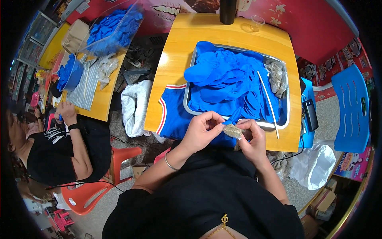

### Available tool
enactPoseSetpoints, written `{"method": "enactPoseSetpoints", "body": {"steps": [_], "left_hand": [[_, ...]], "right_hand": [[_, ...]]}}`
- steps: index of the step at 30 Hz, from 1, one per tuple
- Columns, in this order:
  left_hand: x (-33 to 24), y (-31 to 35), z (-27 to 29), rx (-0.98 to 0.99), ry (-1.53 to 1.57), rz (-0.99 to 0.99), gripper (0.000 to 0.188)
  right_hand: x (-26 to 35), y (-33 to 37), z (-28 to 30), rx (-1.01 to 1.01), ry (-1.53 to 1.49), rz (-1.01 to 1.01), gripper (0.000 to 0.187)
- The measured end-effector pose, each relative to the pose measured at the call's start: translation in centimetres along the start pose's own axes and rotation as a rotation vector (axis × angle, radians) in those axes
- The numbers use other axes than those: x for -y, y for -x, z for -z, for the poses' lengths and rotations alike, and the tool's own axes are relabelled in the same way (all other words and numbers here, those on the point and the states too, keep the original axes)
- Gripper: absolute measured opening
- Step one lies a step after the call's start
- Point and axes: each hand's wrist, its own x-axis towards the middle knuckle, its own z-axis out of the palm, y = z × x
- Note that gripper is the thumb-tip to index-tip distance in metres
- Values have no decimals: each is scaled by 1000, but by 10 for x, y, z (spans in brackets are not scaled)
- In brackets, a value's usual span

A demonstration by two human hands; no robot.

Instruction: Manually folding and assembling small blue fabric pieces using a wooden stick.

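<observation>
Just in front of the metal tray [287, 107], both of my hands meet over a small crinkled tan bundle [233, 131] that looks wrapped in clear film. My right hand [253, 140] has its fingers closed around the bundle's right end. A thin blue fabric piece [234, 116] sticks up between the hands. The thumb and forefinger of my left hand [207, 130] pinch together where fabric and bundle meet; which one they grip is partly hidden. Heaped blue fabric pieces [227, 75] fill the tray. A thin white stick [268, 99] lies across the tray's right side, beside a crumpled tan plastic-wrapped bundle [277, 77].
A blue jersey-like cloth [172, 115] lies on the yellow table [167, 67] left of the tray. A dark bottle [228, 12] and clear cup [257, 24] stand behind. At left, another person [51, 155] sits at a second table. A blue chair [350, 107] stands right.
</observation>
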Motion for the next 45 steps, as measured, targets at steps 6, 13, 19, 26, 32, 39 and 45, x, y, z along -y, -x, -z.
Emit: {"method": "enactPoseSetpoints", "body": {"steps": [6,13,19,26,32,39,45], "left_hand": [[-3,-1,2,54,63,68,6],[0,-3,7,177,228,230,7],[5,-2,4,112,244,130,11],[7,-3,5,81,184,94,14],[6,-3,-5,-7,-175,-69,12],[2,-7,0,96,120,25,12],[1,-6,0,85,253,63,13]], "right_hand": [[2,-1,0,-22,-39,-13,17],[-1,-2,1,-36,-41,23,18],[-5,-3,-2,-41,79,132,17],[1,-4,-5,-103,315,364,26],[1,-5,-7,-89,323,351,25],[0,-5,-9,-167,83,82,20],[-1,-7,-10,-147,6,76,18]]}}
